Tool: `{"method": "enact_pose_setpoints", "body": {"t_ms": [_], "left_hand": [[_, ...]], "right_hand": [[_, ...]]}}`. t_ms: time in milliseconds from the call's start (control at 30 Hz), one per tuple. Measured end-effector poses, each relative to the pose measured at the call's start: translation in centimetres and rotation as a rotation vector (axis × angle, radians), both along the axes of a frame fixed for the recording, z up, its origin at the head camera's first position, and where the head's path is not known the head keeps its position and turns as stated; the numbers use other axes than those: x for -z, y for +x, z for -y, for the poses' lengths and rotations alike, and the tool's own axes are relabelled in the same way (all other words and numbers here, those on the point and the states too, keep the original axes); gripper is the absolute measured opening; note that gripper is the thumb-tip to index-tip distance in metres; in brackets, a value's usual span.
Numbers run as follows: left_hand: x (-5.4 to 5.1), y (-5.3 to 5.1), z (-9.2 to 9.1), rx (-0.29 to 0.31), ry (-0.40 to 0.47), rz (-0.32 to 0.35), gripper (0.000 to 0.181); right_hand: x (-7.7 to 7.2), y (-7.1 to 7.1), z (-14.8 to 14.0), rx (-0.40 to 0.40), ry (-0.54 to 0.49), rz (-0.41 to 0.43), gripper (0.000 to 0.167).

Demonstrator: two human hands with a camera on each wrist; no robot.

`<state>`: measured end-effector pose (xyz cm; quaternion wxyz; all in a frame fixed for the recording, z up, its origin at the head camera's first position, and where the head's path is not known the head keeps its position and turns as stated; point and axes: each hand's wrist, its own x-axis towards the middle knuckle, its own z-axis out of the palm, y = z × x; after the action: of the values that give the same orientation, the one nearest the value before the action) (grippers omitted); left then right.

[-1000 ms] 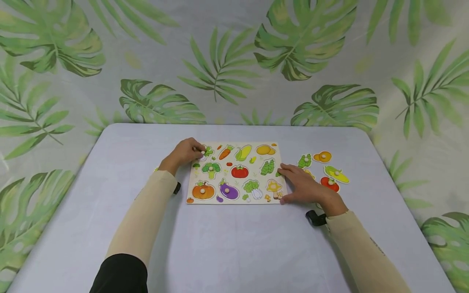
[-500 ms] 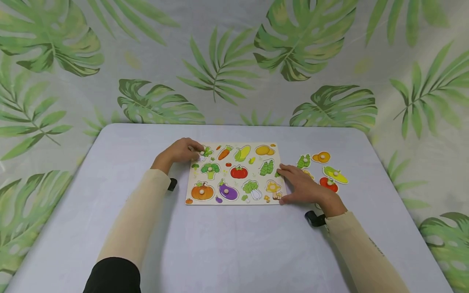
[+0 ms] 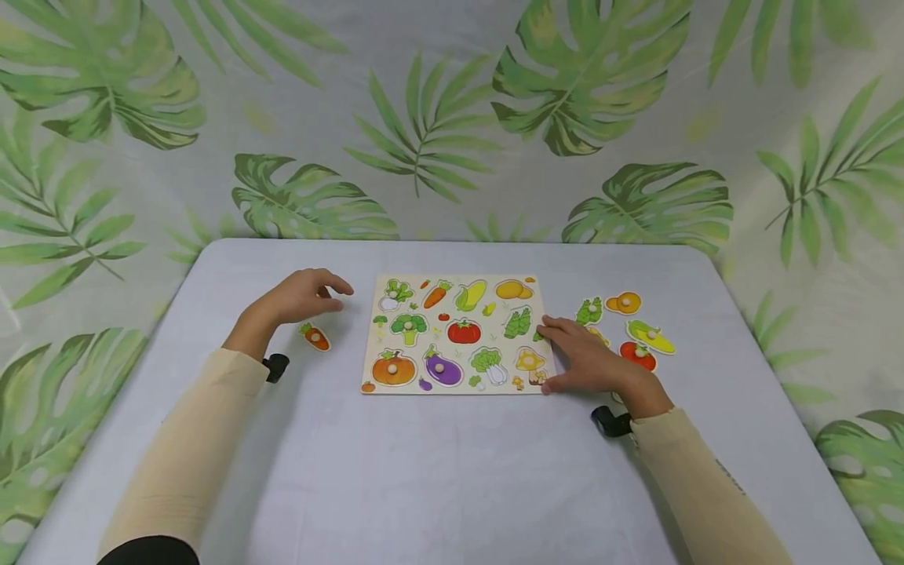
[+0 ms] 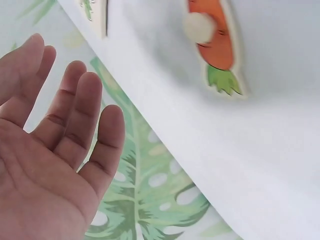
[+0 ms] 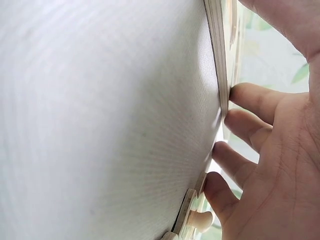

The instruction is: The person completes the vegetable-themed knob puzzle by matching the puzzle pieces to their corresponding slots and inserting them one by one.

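Observation:
A wooden vegetable puzzle board (image 3: 424, 314) lies flat in the middle of the table. Knobbed broccoli, pumpkin, eggplant (image 3: 443, 367) and turnip-like pieces (image 3: 396, 293) sit in it at the left. My left hand (image 3: 300, 298) hovers left of the board with nothing in it, its fingers loosely bent. Just below it on the table lies a carrot piece (image 3: 315, 337), its round knob (image 4: 199, 27) visible in the left wrist view. My right hand (image 3: 582, 357) rests on the board's right edge, fingers spread and fingertips (image 5: 240, 92) touching the edge.
Right of the board lie loose knobbed pieces: peas-like green (image 3: 589, 311), orange (image 3: 625, 303), corn (image 3: 651, 337) and tomato (image 3: 638, 355). Others are partly hidden under my right hand. A white cloth covers the table (image 3: 452, 471); a leaf-print curtain (image 3: 452, 118) hangs behind.
My left hand has let go of the turnip-like piece at the board's upper left and moved left, over the carrot piece. The right hand has stayed on the board's edge.

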<state>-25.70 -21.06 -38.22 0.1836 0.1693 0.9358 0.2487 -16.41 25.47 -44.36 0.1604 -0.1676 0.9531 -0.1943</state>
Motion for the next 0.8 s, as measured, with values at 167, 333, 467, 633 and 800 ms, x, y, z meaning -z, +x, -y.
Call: {"method": "enact_pose_setpoints", "body": {"t_ms": [167,333,467,633,800], "left_hand": [[0.6,1.1,1.1,-0.006,-0.011,-0.032,0.034],[2.0,2.3,2.4,-0.026,-0.041,-0.078,0.029],[3.3,3.1,3.5,-0.046,-0.044,-0.118,0.024],[4.2,3.8,4.1,-0.060,-0.040,-0.150,0.020],[4.8,4.0,4.1,-0.086,-0.031,-0.141,0.023]], "right_hand": [[0.0,0.0,-0.3,0.008,-0.009,0.004,0.100],[0.3,0.0,-0.3,-0.008,-0.011,-0.005,0.099],[0.7,-0.1,-0.1,-0.016,-0.010,-0.006,0.100],[0.8,-0.2,-0.2,-0.017,-0.004,-0.010,0.100],[0.6,-0.3,-0.6,-0.023,-0.005,-0.019,0.100]]}}
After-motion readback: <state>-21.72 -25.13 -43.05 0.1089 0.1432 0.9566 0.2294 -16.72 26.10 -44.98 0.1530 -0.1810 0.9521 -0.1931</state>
